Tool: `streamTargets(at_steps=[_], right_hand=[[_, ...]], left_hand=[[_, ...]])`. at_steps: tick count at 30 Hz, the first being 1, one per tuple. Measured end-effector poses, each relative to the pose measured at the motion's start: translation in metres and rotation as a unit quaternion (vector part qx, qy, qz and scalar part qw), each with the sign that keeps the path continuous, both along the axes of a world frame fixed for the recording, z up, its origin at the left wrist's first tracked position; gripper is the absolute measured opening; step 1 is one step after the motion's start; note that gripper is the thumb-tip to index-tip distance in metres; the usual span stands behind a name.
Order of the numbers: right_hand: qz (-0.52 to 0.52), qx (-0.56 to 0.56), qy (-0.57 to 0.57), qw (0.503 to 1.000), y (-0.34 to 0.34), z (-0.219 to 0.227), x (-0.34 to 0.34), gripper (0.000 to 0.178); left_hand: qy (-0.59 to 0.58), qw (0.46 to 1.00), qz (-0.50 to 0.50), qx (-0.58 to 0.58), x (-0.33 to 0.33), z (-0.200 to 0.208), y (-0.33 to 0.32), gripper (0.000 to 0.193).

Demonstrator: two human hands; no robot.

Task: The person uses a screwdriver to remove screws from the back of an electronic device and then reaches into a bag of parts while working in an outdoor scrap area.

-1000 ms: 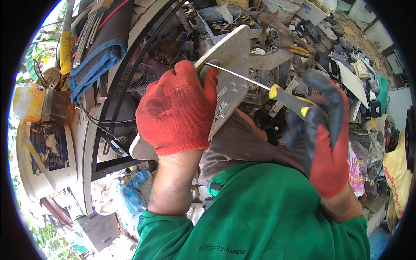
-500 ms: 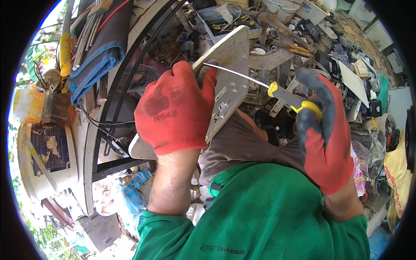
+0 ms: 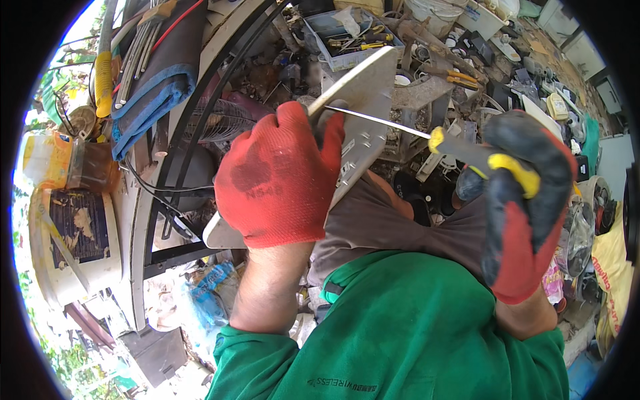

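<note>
The left hand (image 3: 277, 180), in a red glove, wraps around a flat grey metal plate (image 3: 363, 100) held tilted above the lap; the glove hides the plate's middle, and its lower corner pokes out below the palm. The right hand (image 3: 523, 207), gloved red and black, grips a yellow-and-black screwdriver (image 3: 467, 150) whose thin shaft reaches the plate; its tip vanishes behind the left fingers. The cluttered worktop (image 3: 427, 93) behind is a jumble, hard to sort out.

Screwdriver (image 3: 427, 133) tip hidden behind left hand (image 3: 277, 180); metal plate (image 3: 363, 113) lower part covered by same glove; bits on cluttered counter (image 3: 467, 60) too small to tell.
</note>
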State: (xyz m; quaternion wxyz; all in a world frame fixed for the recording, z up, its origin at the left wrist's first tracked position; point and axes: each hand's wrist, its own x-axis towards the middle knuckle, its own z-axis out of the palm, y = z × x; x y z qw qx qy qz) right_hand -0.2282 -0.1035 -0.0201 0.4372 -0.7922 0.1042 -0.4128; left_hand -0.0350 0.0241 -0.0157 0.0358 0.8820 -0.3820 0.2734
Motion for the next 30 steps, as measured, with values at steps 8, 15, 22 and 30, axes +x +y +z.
streamTargets(at_steps=[8, 15, 22, 30], right_hand=[[-0.037, 0.019, 0.152, 0.988, 0.015, 0.016, -0.005, 0.038], [0.042, -0.229, 0.070, 0.970, -0.008, 0.006, -0.003, 0.031], [-0.007, -0.127, 0.136, 0.982, 0.005, 0.018, -0.003, 0.040], [-0.009, -0.248, 0.083, 0.965, -0.006, 0.011, 0.002, 0.044]], left_hand=[[-0.006, 1.000, 0.011, 0.006, 0.004, -0.002, 0.000, 0.037], [0.016, 1.000, 0.016, 0.012, 0.003, 0.000, -0.003, 0.040], [0.019, 0.999, 0.032, 0.032, 0.006, 0.000, -0.003, 0.041], [0.013, 1.000, 0.009, 0.011, 0.004, 0.000, -0.005, 0.039]])
